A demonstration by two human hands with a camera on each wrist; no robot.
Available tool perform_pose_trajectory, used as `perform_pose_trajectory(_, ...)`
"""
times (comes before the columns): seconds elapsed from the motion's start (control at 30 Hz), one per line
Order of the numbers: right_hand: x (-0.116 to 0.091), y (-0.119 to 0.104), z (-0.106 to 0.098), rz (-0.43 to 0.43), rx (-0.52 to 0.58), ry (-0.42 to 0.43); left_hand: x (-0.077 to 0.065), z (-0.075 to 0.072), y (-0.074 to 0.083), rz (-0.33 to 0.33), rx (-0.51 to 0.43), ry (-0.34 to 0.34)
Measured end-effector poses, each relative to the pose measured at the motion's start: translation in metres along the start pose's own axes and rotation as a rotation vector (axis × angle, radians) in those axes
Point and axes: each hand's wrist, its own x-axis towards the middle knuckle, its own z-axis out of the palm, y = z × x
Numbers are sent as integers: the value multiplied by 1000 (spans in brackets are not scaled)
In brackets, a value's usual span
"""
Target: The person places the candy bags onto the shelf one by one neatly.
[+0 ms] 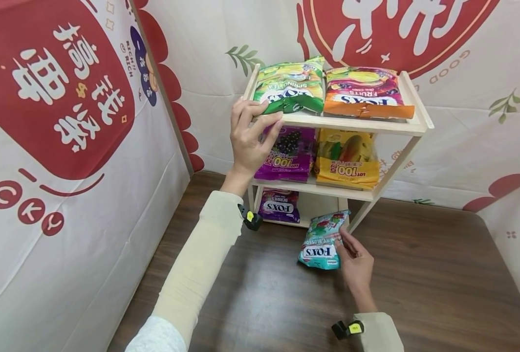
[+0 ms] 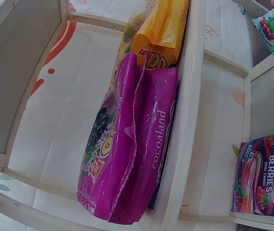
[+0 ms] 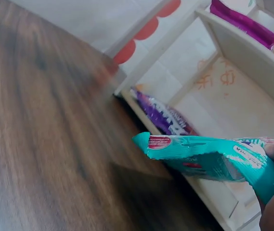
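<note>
My right hand (image 1: 357,266) pinches the side edge of a teal Fox's candy bag (image 1: 321,242), held in front of the bottom shelf. In the right wrist view the teal bag (image 3: 209,156) hangs over the shelf's front edge, thumb and fingers at its right end. My left hand (image 1: 253,134) rests on the top left front corner of a white three-tier rack (image 1: 357,124), fingertips beside a green Spring Tea bag (image 1: 291,88). On the bottom shelf's left side lies a purple Fox's Berries bag (image 1: 279,205).
An orange-edged Fox's Fruits bag (image 1: 367,93) shares the top tier. Purple grape bags (image 1: 288,154) and a yellow mango bag (image 1: 348,159) stand on the middle tier. The rack stands on a dark wooden table (image 1: 440,274), with printed cloth walls (image 1: 154,146) at the back and sides.
</note>
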Motion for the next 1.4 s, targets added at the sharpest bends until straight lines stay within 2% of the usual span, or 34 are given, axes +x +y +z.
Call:
perform_pose_trajectory(0.13,1,6,2,-18,-4,26,1,0,1,4,-3,2)
perform_pose_trajectory(0.37,3,17,5,-28,-237,107,1,0,0,7,3,9)
perform_pose_trajectory(0.6,4,27,11,38,-268,163,0,0,0,7,3,0)
perform_pose_trajectory(0.87,2,36,11,83,-281,152,-1,0,0,2,5,-1)
perform_pose_trajectory(1.1,3,46,10,56,-295,159,0,1,0,1,1,-2)
perform_pose_trajectory(1.33,6,56,3,59,-344,91,0,1,-1,7,-4,6)
perform_pose_trajectory(1.4,6,56,0,27,-377,61,-1,2,-1,9,-4,7)
